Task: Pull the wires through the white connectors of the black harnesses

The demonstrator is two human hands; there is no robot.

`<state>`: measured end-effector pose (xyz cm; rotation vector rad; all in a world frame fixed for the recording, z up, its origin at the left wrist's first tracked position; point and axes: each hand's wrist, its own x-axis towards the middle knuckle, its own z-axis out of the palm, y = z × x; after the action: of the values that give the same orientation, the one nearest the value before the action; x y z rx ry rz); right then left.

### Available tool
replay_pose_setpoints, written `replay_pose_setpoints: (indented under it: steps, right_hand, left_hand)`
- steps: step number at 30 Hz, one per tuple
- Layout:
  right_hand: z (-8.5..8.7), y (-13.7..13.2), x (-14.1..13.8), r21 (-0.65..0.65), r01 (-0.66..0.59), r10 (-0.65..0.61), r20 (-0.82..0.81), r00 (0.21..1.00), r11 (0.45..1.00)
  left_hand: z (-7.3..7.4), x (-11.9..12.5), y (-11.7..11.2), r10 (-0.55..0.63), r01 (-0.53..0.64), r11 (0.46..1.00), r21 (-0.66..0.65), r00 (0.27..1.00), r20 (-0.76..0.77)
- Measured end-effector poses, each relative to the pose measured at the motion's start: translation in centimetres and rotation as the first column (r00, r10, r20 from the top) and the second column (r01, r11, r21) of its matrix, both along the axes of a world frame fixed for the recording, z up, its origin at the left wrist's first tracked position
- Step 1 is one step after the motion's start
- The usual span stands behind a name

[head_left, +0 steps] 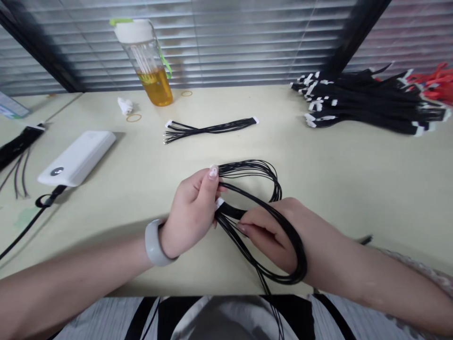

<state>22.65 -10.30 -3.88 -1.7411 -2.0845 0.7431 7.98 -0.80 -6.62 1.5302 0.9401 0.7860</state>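
A bundle of thin black wires (299,248) is looped between my two hands above the table. My left hand (194,208) pinches the bundle, thumb on top, with a white connector (220,203) just below the thumb. My right hand (279,231) reaches through the loop, its thumb and forefinger pinched at the wires beside the connector. Loose wire ends hang down over the table's front edge. Beyond my hands lies a short black wire harness (212,127) with white connectors at its ends.
A white power bank (78,158) with a black cable lies at left. A bottle of amber liquid (152,71) stands at the back near rubber bands (133,118) and a crumpled tissue (125,106). Black harnesses (368,101) are piled back right, beside red ones (435,82).
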Motion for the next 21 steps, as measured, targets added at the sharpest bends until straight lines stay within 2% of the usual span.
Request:
replay_pose_setpoints:
  steps: [7,14,21]
  right_hand:
    - [-0.69,-0.40,-0.19,0.152,0.007,-0.002,-0.029,1.000,0.988]
    - [-0.02,-0.39,-0.05,-0.038,-0.082,0.077,-0.115,0.990,0.996]
    - [-0.04,-0.21,-0.16,-0.049,-0.050,0.044,-0.106,0.993,0.998]
  left_hand:
    - [-0.13,0.07,0.07,-0.004,0.005,1.000,-0.015,1.000,0.021]
    - [-0.10,-0.14,-0.08,0.000,0.001,1.000,-0.024,1.000,0.007]
    - [-0.13,-0.12,0.00,-0.016,0.017,0.999,-0.034,1.000,0.009]
